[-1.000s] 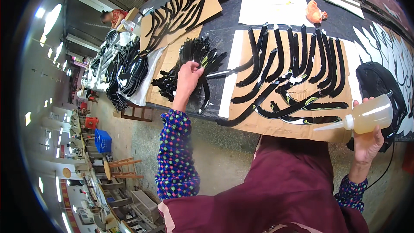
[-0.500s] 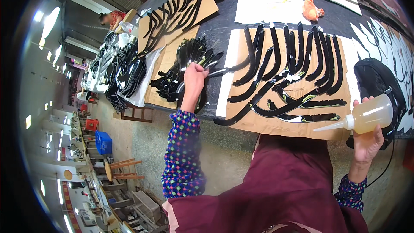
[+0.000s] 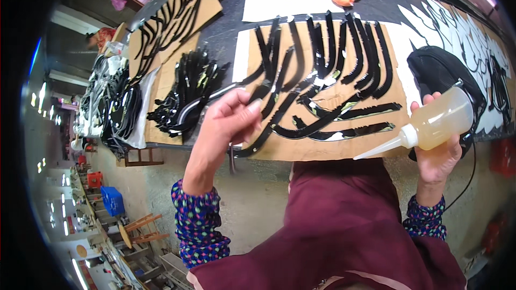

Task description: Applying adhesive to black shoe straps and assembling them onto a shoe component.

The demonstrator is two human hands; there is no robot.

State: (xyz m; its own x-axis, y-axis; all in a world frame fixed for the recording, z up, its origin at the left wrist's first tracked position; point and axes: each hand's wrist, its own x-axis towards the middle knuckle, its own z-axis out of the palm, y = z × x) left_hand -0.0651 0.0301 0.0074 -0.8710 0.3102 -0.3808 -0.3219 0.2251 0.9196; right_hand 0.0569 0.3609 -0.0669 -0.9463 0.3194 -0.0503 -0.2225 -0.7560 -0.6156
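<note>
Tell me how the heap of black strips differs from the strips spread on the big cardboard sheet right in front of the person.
The heap is crowded, its strips piled over one another; the spread strips lie more loosely, with cardboard showing between many, though some cross. The heap sits farther to the person's left; the spread strips lie in front. Both include black, curved pieces.

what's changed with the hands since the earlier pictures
The left hand has left the pile of black strips and moved right, toward the cardboard; a blurred dark strip seems to be in its grip. The view swung right. The right hand still holds the bottle.
</note>
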